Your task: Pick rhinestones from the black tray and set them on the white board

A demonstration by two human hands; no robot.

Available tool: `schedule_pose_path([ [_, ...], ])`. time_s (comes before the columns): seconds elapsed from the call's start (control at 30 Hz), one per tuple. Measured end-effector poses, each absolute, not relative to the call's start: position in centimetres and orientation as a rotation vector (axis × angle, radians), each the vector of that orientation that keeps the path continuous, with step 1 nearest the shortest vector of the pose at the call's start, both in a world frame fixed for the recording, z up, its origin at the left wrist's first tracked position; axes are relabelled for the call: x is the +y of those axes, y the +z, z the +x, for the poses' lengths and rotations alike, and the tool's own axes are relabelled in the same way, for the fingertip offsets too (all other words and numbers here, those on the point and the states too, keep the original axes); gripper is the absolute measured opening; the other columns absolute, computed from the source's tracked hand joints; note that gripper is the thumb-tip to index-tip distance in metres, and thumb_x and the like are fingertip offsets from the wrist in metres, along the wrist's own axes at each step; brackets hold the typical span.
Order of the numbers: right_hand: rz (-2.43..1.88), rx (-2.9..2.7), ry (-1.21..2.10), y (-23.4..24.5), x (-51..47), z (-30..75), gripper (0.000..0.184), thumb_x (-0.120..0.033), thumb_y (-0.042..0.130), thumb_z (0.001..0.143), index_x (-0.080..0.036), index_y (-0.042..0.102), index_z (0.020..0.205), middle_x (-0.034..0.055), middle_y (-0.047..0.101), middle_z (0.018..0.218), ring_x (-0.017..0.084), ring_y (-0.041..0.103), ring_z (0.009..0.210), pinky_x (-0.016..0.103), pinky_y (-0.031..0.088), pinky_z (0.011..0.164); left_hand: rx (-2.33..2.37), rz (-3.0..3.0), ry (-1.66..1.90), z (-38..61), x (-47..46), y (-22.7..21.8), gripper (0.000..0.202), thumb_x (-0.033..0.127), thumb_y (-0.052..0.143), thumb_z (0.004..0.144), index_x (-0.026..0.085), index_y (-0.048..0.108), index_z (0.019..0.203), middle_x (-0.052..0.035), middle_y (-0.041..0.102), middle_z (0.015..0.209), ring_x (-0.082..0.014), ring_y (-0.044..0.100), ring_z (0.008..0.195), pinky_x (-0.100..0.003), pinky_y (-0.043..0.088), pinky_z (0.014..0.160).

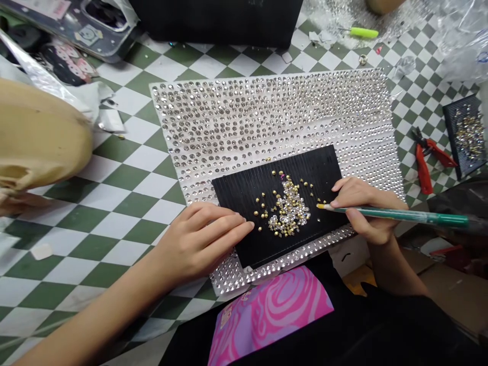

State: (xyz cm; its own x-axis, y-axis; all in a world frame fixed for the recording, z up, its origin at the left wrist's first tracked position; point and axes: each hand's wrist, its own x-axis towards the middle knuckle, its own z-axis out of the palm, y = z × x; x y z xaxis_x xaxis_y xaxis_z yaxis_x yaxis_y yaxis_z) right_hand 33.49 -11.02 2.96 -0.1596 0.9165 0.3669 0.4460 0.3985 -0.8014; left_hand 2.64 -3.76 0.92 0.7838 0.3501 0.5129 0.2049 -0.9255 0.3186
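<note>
Checked cloth [143, 160] spreads below; centrally, gems [290, 209] lie heaped on a tray [253, 249]. The right hand [364, 197] pinches a pen [423, 216]; the left hand [206, 239] lies over the tray's left edge, whether gripping I cannot tell. Beneath is a studded sheet [247, 114], pliers [423, 170] to its right.

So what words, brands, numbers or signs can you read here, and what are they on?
Nothing reads clearly.
Pink-and-purple print on the black clothing: pale letter-like marks at its left, too blurred.
Phone case, top left: marks on a pink patch, too blurred.
Clear plastic, top right: a blue mark, too blurred.
Green pen in the right hand: any print is too small.
</note>
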Motion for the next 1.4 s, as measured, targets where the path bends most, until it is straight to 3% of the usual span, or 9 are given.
schedule_pose_path([
  [0.13,-1.192,-1.565,0.562,3.0,-10.1,34.3,0.019,-0.020,0.060,0.079,-0.025,0.075,0.090,0.0004,0.067,0.065,0.013,0.059,0.059,0.037,0.056,0.064,0.430,2.740,0.857,2.6,-3.7,0.9,0.018,0.015,0.047,0.092,0.016,0.064,0.098,-0.0005,0.072,0.083,-0.0122,0.062,0.083,-0.027,0.048,0.071],
  [0.27,-1.270,-1.366,0.372,3.4,-7.5,37.3,0.014,-0.014,0.062,0.080,-0.019,0.074,0.084,0.0027,0.069,0.072,0.013,0.065,0.061,0.028,0.054,0.052,0.443,2.746,0.859,2.6,-3.7,0.9,0.019,0.015,0.045,0.093,0.018,0.064,0.097,0.0001,0.073,0.082,-0.0119,0.064,0.082,-0.027,0.048,0.070],
  [0.43,-1.335,-1.228,0.312,3.4,-4.0,42.2,0.010,-0.012,0.066,0.078,-0.014,0.068,0.087,0.0041,0.066,0.088,0.010,0.066,0.056,0.026,0.055,0.053,0.435,2.747,0.863,2.7,-3.7,0.9,0.018,0.015,0.046,0.093,0.016,0.064,0.097,-0.0004,0.073,0.081,-0.0120,0.064,0.080,-0.027,0.049,0.069],
  [0.67,-1.436,-1.237,0.302,1.3,-3.0,44.2,0.017,-0.020,0.073,0.076,-0.017,0.056,0.079,0.0011,0.063,0.077,0.009,0.065,0.060,0.026,0.058,0.059,0.428,2.727,0.866,2.6,-3.6,0.9,0.018,0.012,0.047,0.092,0.015,0.065,0.097,-0.0009,0.072,0.083,-0.0126,0.063,0.082,-0.028,0.048,0.071],
  [0.97,-1.381,-1.192,0.087,0.1,-2.5,45.3,0.023,-0.024,0.077,0.074,-0.017,0.055,0.076,0.0016,0.064,0.075,0.009,0.065,0.062,0.021,0.056,0.053,0.447,2.738,0.859,2.6,-3.7,1.0,0.019,0.013,0.047,0.092,0.017,0.065,0.097,0.0003,0.072,0.081,-0.0120,0.063,0.080,-0.027,0.049,0.070],
  [1.1,-1.350,-1.196,0.121,0.0,-2.6,45.4,0.022,-0.019,0.077,0.072,-0.016,0.056,0.079,0.0006,0.065,0.075,0.008,0.063,0.056,0.024,0.058,0.054,0.447,2.743,0.859,2.6,-3.7,0.9,0.019,0.014,0.047,0.091,0.018,0.065,0.098,0.0005,0.072,0.081,-0.0119,0.063,0.081,-0.027,0.049,0.070],
  [1.3,-1.309,-1.108,0.110,-0.2,-2.4,46.0,0.022,-0.014,0.076,0.071,-0.016,0.055,0.078,0.0005,0.063,0.079,0.012,0.068,0.069,0.021,0.058,0.053,0.436,2.745,0.860,2.6,-3.7,1.0,0.019,0.013,0.046,0.092,0.016,0.064,0.097,0.0000,0.072,0.082,-0.0118,0.063,0.081,-0.026,0.048,0.071],
  [1.4,-1.325,-1.138,0.136,-0.3,-2.4,46.3,0.020,-0.012,0.074,0.073,-0.015,0.055,0.078,0.0008,0.062,0.075,0.010,0.066,0.064,0.021,0.058,0.054,0.440,2.739,0.865,2.5,-3.7,0.9,0.019,0.013,0.047,0.092,0.017,0.064,0.097,0.0001,0.072,0.082,-0.0118,0.063,0.082,-0.026,0.048,0.071],
])
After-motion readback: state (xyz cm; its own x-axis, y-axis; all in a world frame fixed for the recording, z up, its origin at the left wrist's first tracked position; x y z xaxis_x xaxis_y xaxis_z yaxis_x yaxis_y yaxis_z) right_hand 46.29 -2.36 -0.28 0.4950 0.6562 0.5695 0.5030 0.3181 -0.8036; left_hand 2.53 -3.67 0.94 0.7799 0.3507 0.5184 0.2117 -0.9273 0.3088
